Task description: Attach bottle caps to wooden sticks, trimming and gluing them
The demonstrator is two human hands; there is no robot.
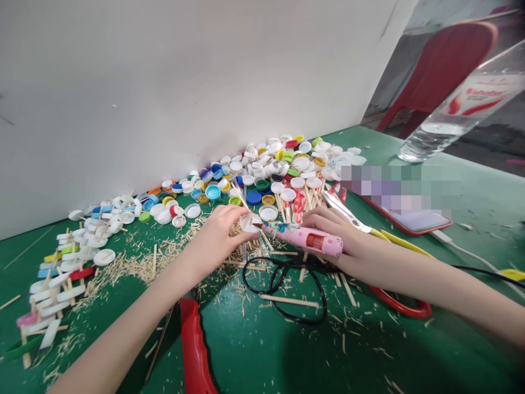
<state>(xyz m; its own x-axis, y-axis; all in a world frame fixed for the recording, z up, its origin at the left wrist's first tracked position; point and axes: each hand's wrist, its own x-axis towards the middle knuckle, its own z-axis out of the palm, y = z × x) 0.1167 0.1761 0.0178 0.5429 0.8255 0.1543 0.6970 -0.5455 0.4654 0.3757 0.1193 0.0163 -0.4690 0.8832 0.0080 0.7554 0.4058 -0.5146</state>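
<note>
Pinching one round white plastic cap (249, 222) between thumb and fingers, the left hand (225, 230) is nearly closed in the head view. The right hand (334, 230) curls around one pink, pen-like plastic tool (303, 236), whose dark tip is at the cap. Behind them, along the pale wall (164, 93), lies one heap of multicoloured plastic caps (254, 198), too many and too overlapped to count. One cluster of mostly white caps with wooden sticks (71, 265) sits at the left of the green tabletop (246, 350); its pieces overlap too much for a sure count. Wood shavings (151, 262) spread between it and the left hand. One looped black cable (324, 306) lies below the tool, with one pale wooden stick (289, 301) across it. Right of the heap are one silver-bladed, yellow-handled cutting tool (355, 219), partly behind the right hand, and one red-edged phone (414, 219), partly pixelated. One clear plastic bottle (443, 126) and one red chair (447, 60) run out of frame. One red handle (193, 345) is cut off below, and one red loop (410, 309) is partly hidden by the right forearm.
</note>
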